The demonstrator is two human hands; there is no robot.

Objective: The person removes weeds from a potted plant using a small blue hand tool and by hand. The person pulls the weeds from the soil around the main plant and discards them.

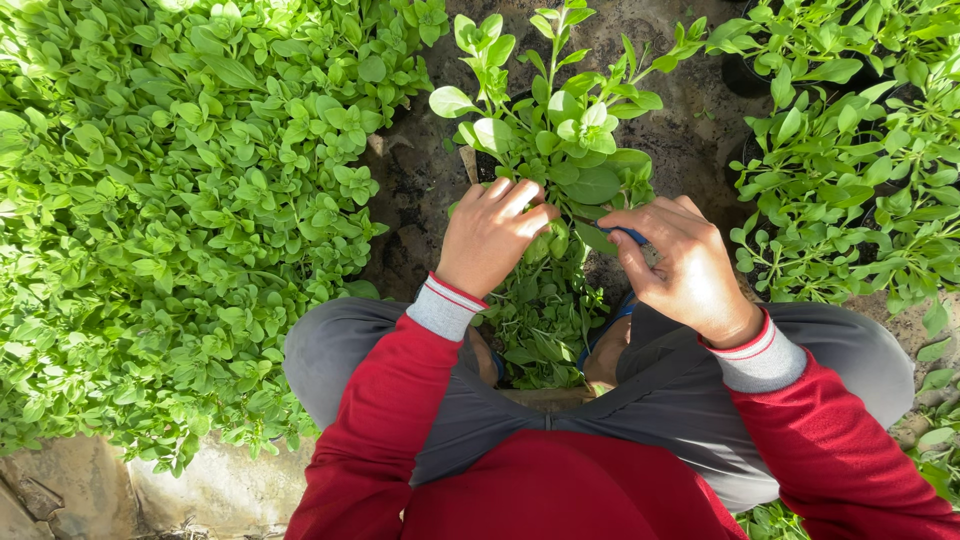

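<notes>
- Green potted plant (pixel 560 130) at upper centre of frame, upright in a dark pot, stems not all trimmed yet
- Left hand (pixel 492 235) with fingers curled together round its lower stems
- Right hand (pixel 685 265) pinched shut on a small blue-handled tool (pixel 628 235) beside the stems
- One heap of cut leaves (pixel 545 335) at centre, between the knees, so partly done as judged
- Two hands, one tool, one plant in hand; leafy bed (pixel 170 200) at left, more pots (pixel 850 150) at upper right, too tangled to count

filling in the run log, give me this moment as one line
left hand: gripping green leafy potted plant | right hand: pinching small blue tool at stem | pile of cut leaves below
</notes>
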